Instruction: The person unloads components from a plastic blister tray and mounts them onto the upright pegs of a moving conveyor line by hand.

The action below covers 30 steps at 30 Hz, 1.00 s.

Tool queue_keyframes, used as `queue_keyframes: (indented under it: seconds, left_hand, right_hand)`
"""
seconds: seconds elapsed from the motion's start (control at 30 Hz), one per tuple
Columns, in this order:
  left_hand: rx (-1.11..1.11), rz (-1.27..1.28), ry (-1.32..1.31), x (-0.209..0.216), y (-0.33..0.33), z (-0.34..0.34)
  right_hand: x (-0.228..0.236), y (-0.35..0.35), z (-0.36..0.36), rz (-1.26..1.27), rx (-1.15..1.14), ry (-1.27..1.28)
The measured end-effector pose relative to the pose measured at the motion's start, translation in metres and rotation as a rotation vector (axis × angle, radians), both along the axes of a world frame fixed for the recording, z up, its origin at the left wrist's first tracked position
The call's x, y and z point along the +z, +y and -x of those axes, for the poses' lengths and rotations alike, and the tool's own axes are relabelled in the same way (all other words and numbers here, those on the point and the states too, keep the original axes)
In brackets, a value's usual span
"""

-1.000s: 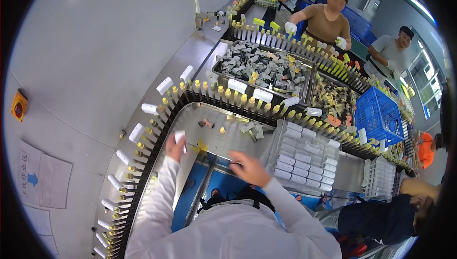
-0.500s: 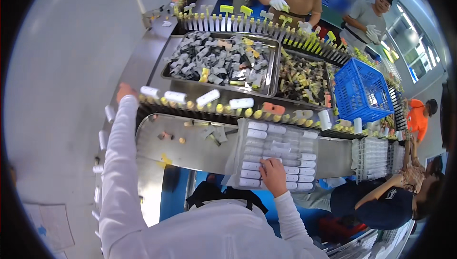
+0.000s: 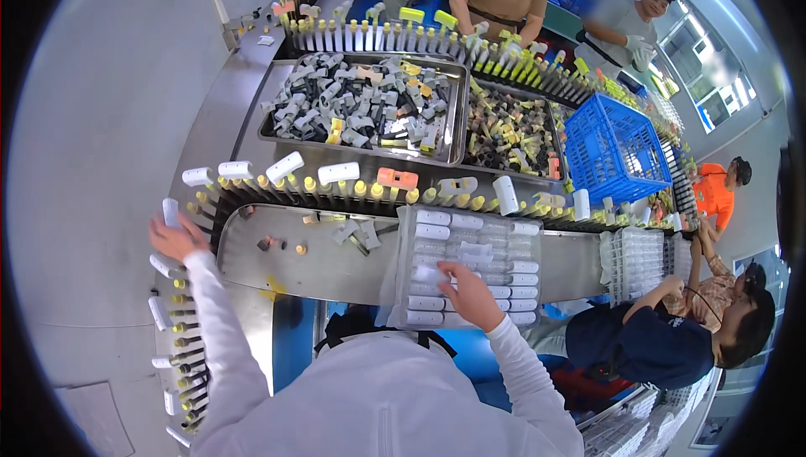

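My left hand (image 3: 175, 239) is at the left bend of the line of upright holders, fingers closed on a white oblong plastic casing (image 3: 171, 212). In front of me sits a clear plastic tray (image 3: 392, 296) with rows of similar white casings, some of its compartments bare. Over its left part, my right hand (image 3: 472, 299) pinches one white casing (image 3: 430, 274) between thumb and fingers; that casing is slightly blurred. Along the line, more casings, such as a white one (image 3: 339, 172) and an orange one (image 3: 397, 178), perch on yellow-tipped holders (image 3: 360, 189).
Beyond the line lie a metal tray (image 3: 460, 113) of grey clips and another of small dark and yellow parts (image 3: 512, 134). A blue crate (image 3: 617, 159) stands to the right, with stacked clear trays (image 3: 645, 264) nearer. Several people work around the line.
My left hand has come nearer along the left bend, and a white casing now shows in it. My right hand has shifted slightly left over the tray and now pinches a casing.
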<state>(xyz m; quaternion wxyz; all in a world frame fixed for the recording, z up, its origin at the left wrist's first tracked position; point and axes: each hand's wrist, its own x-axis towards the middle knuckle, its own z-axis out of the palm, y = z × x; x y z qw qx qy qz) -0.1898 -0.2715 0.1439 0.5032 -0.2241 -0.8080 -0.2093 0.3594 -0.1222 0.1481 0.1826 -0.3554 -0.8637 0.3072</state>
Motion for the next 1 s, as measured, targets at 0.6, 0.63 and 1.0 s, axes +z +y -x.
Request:
queue_keyframes:
  seconds: [0.6,0.63,1.0]
  left_hand:
    - [-1.783,0.89,-0.961,-0.051,0.053,-0.375]
    - [-1.795,0.878,-0.959,-0.052,0.054,-0.377]
    - [-1.654,0.64,-1.007,-0.04,0.037,-0.334]
  right_hand:
    - [0.048,0.041,0.277,-0.227,-0.222,-0.049]
    - [0.043,0.037,0.291,-0.257,-0.192,-0.147]
    - [0.06,0.008,0.308,-0.127,0.296,0.018]
